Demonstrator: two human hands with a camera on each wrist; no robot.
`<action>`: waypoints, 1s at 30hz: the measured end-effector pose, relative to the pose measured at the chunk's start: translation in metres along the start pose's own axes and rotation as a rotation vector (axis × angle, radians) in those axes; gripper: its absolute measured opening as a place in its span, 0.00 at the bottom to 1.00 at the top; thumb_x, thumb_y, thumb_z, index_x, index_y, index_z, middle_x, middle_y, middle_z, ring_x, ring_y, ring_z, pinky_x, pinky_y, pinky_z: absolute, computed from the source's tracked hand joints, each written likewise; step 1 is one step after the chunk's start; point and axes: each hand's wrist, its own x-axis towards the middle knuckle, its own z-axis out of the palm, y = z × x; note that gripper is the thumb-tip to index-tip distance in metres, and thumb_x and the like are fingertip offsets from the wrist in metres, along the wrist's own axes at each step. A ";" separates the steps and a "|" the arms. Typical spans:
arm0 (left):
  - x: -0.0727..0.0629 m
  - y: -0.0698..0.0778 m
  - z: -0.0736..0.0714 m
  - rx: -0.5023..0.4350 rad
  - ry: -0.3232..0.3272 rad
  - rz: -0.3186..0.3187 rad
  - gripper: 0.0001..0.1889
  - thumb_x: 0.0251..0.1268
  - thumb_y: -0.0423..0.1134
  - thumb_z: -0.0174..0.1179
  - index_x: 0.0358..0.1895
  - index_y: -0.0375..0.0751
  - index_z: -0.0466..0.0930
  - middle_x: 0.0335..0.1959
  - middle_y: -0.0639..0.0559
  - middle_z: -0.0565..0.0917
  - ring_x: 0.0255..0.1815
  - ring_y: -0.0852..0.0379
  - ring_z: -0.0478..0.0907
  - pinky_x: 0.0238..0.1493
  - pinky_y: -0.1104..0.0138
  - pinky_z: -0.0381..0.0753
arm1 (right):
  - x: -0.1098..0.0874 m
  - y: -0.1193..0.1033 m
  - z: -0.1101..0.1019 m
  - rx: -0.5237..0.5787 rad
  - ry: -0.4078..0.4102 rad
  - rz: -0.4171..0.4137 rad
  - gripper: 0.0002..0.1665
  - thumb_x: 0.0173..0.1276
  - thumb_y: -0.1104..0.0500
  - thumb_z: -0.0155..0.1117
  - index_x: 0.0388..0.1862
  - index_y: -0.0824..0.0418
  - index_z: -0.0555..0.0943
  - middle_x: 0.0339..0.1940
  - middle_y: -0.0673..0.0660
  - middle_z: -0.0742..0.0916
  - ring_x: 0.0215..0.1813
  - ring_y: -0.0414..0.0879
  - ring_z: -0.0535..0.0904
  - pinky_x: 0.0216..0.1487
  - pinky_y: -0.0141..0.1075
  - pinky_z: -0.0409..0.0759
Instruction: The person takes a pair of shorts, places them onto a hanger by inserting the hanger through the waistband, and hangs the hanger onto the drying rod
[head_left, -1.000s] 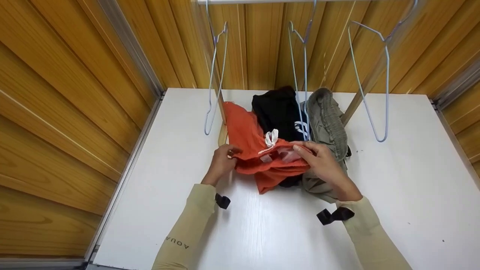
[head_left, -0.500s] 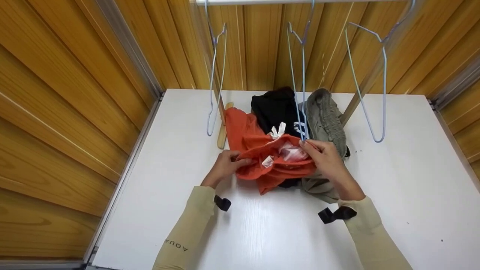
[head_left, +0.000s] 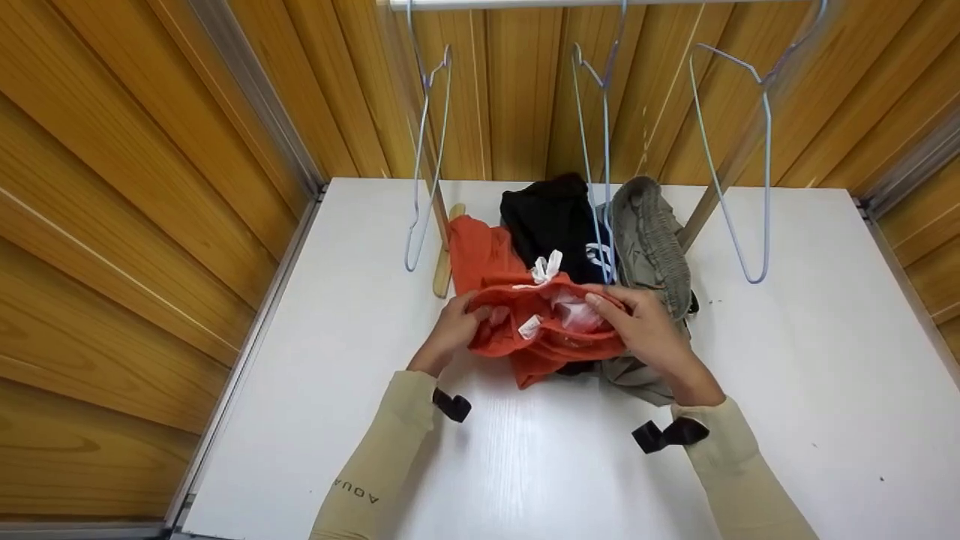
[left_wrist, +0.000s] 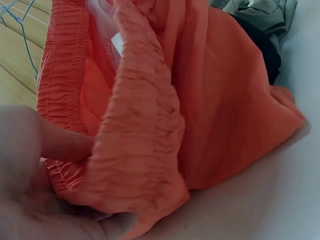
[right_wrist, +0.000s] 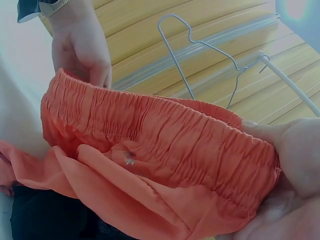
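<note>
A pair of orange-red shorts (head_left: 486, 251) is held by its gathered elastic waistband (right_wrist: 165, 125), the opening facing up. My left hand (head_left: 450, 331) grips the left end of the band, its thumb inside and fingers underneath, as the left wrist view shows. At the other end, my right hand (head_left: 654, 334) pinches the band with thumb on top. A white drawstring bow (head_left: 547, 266) sits at the far rim, and a white label (head_left: 529, 327) shows inside. The legs of the shorts trail back and down over the pile.
Behind lie a black garment (head_left: 547, 217) with a white print and grey-green bottoms (head_left: 652, 240) with an elastic waist. Blue wire hangers (head_left: 766, 187) hang from a white rail (head_left: 562, 4). A wooden strip (head_left: 442, 274) lies on the white table (head_left: 300, 375).
The waistband opening has been spread wider and tipped upward, showing more of the inside. My left thumb has moved inside the band, while the right hand stays at its end.
</note>
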 end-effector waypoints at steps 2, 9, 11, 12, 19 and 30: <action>0.000 0.000 0.001 -0.035 0.007 0.005 0.16 0.69 0.34 0.50 0.58 0.44 0.78 0.51 0.47 0.81 0.50 0.52 0.74 0.60 0.58 0.73 | 0.000 0.001 0.000 -0.007 0.006 0.012 0.20 0.73 0.52 0.57 0.58 0.60 0.80 0.51 0.64 0.85 0.44 0.43 0.80 0.41 0.28 0.81; -0.001 0.006 0.000 -0.046 0.012 0.028 0.16 0.70 0.37 0.50 0.57 0.43 0.79 0.47 0.46 0.82 0.50 0.52 0.74 0.61 0.57 0.73 | 0.002 0.007 -0.004 -0.031 0.058 0.047 0.21 0.74 0.53 0.56 0.58 0.63 0.80 0.49 0.64 0.84 0.40 0.39 0.78 0.40 0.26 0.80; -0.003 0.009 -0.001 -0.029 0.006 0.014 0.15 0.72 0.43 0.50 0.55 0.44 0.80 0.44 0.48 0.82 0.48 0.54 0.74 0.57 0.60 0.75 | 0.003 0.009 -0.004 -0.037 0.075 0.052 0.20 0.74 0.53 0.55 0.56 0.64 0.81 0.46 0.63 0.84 0.39 0.38 0.78 0.39 0.26 0.79; -0.004 0.011 -0.001 -0.022 0.006 0.010 0.16 0.72 0.46 0.51 0.53 0.44 0.81 0.42 0.49 0.82 0.46 0.55 0.74 0.54 0.62 0.76 | 0.003 0.010 -0.005 -0.038 0.085 0.053 0.20 0.74 0.53 0.55 0.55 0.64 0.81 0.44 0.63 0.84 0.38 0.38 0.77 0.39 0.26 0.79; -0.012 0.029 -0.002 0.017 0.084 0.064 0.19 0.73 0.50 0.51 0.27 0.41 0.80 0.20 0.55 0.75 0.27 0.60 0.71 0.28 0.72 0.70 | 0.005 0.013 -0.006 -0.023 0.136 0.061 0.19 0.74 0.53 0.56 0.51 0.66 0.82 0.40 0.60 0.84 0.36 0.36 0.78 0.38 0.25 0.79; -0.029 0.070 -0.014 -0.119 0.249 0.106 0.18 0.71 0.43 0.53 0.22 0.41 0.78 0.19 0.54 0.75 0.26 0.59 0.71 0.27 0.70 0.70 | 0.000 0.002 -0.027 -0.012 -0.007 0.102 0.26 0.74 0.51 0.56 0.63 0.67 0.75 0.55 0.70 0.82 0.40 0.36 0.83 0.41 0.28 0.82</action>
